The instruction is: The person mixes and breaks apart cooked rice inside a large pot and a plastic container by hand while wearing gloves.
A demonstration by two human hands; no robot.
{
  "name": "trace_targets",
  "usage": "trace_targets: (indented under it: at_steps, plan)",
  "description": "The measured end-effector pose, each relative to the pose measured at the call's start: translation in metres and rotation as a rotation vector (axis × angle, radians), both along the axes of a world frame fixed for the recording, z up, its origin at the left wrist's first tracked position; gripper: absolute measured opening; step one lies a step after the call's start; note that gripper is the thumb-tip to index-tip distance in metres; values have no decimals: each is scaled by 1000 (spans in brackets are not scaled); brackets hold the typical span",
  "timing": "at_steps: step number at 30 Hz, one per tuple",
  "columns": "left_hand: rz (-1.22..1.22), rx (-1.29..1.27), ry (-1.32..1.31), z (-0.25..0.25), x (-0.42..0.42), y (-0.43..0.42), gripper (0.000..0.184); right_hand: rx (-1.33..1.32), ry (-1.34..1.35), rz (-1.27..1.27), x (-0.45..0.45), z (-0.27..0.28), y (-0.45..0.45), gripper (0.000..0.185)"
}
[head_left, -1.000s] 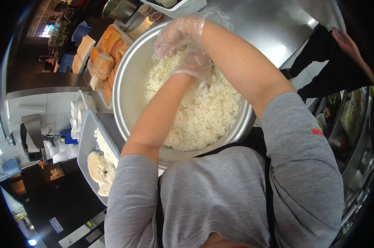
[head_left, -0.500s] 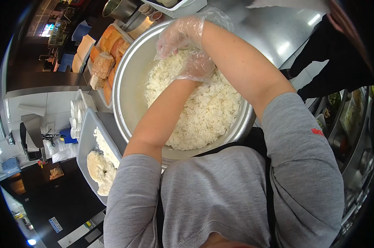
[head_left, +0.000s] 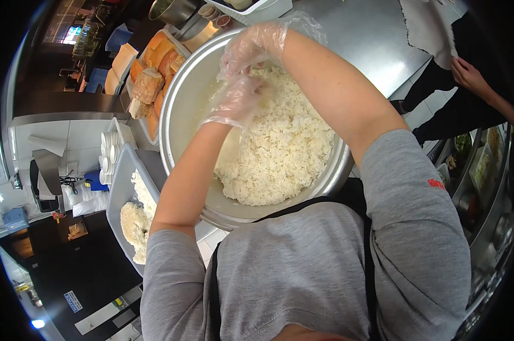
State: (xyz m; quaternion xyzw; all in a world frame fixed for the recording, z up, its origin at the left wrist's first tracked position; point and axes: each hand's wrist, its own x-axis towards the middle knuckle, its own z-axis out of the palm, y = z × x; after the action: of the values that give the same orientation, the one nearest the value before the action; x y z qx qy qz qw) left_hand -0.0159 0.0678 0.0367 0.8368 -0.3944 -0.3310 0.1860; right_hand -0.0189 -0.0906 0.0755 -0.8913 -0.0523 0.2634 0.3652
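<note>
A large round metal pot (head_left: 167,122) holds a mound of cooked white rice (head_left: 279,153). Both of my hands wear loose clear plastic gloves and are over the far left part of the rice. My left hand (head_left: 241,101) is low at the rice's left edge; its fingertips are smeared by motion. Just beyond it, my right hand (head_left: 252,50) bends down inside the far rim with its fingers curled. Whatever may be in those fingers is hidden. The two hands are close together, and I cannot tell whether they touch.
Bread loaves (head_left: 149,85) lie in a tray left of the pot. A grey tub (head_left: 116,213) with more white food stands nearer, by stacked white cups (head_left: 109,150). Beyond is a steel counter (head_left: 359,45). At right, another person's hand (head_left: 470,77) holds a greyish cloth (head_left: 430,31).
My left hand has moved left and slightly back toward me, off the middle of the rice. My right hand has barely moved. The other person's hand and cloth have come further into view.
</note>
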Motion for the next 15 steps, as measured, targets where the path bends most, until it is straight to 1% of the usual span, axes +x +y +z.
trace_targets:
  at_steps: [2,3,4,5,6,7,8,9,10,11,12,13,14,15]
  plan:
    - [-121,-255,-572,-12,23,16,26,-1,12,-2,6,-3,0,44]
    - [-124,-255,-574,-14,29,20,26,-6,26,-6,6,-1,-1,43]
    - [-64,-259,-681,-17,34,24,25,-6,25,-11,3,0,-2,43]
    - [-1,-263,-786,-21,38,27,24,76,-1,-20,0,-1,-2,43]
    - [-4,-266,-787,-23,43,28,24,155,-29,-28,-3,2,-3,43]
    - [-49,-383,-740,-26,47,29,26,155,-28,-30,-4,5,-3,43]
    - [-95,-499,-688,-30,51,29,27,46,-57,-20,-5,8,-1,45]
    - [-97,-499,-684,-31,50,27,27,-62,-83,-9,-2,8,0,47]
    - [-91,-224,-777,-33,49,24,28,-61,-79,-10,3,3,4,47]
    - [-84,55,-860,-34,48,22,29,-313,-208,86,9,-4,10,47]
    - [-83,53,-856,-45,52,21,29,-567,-338,183,13,-9,12,48]
    - [-14,-79,-849,-59,56,21,22,-567,-334,184,8,-8,16,48]
    - [54,-212,-841,-72,61,22,19,-607,-324,122,0,-10,20,44]
    - [53,-213,-838,-70,58,20,19,-646,-313,62,-4,-11,22,41]
